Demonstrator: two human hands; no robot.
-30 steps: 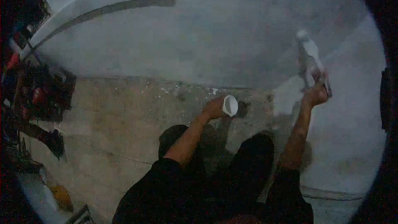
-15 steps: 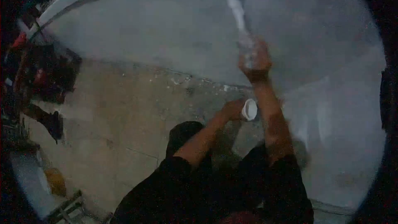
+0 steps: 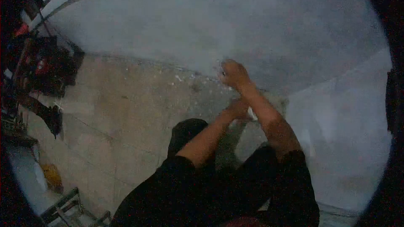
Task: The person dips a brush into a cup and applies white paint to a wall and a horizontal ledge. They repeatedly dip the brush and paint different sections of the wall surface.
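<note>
The person's left hand (image 3: 237,110) holds a white cup (image 3: 252,114) above the floor (image 3: 122,105), near the far right corner where its edge meets the wall (image 3: 168,27); the fingers seem bent narrowly round the cup's side, though the right forearm hides most of the cup and its rim. The right hand (image 3: 234,75) is curled tight close to that same floor edge, just past the left hand, apparently round a pale tool (image 3: 219,64); only a blurred scrap shows, so its shape and which way it points I cannot tell. The likeliest trouble is a knock: the right forearm crosses directly over the cup, and a low swing of that wrist could tip it or jar it loose from the fingers. With the rim hidden, whatever the cup may contain could spill onto the floor or the person's knee (image 3: 189,132) without being noticed at once. White flecks (image 3: 179,77) lie along the floor's far edge, so more drips could land there if the tool is wet. The dim light could also cause a misjudged reach, scraping the knuckles against the wall.
</note>
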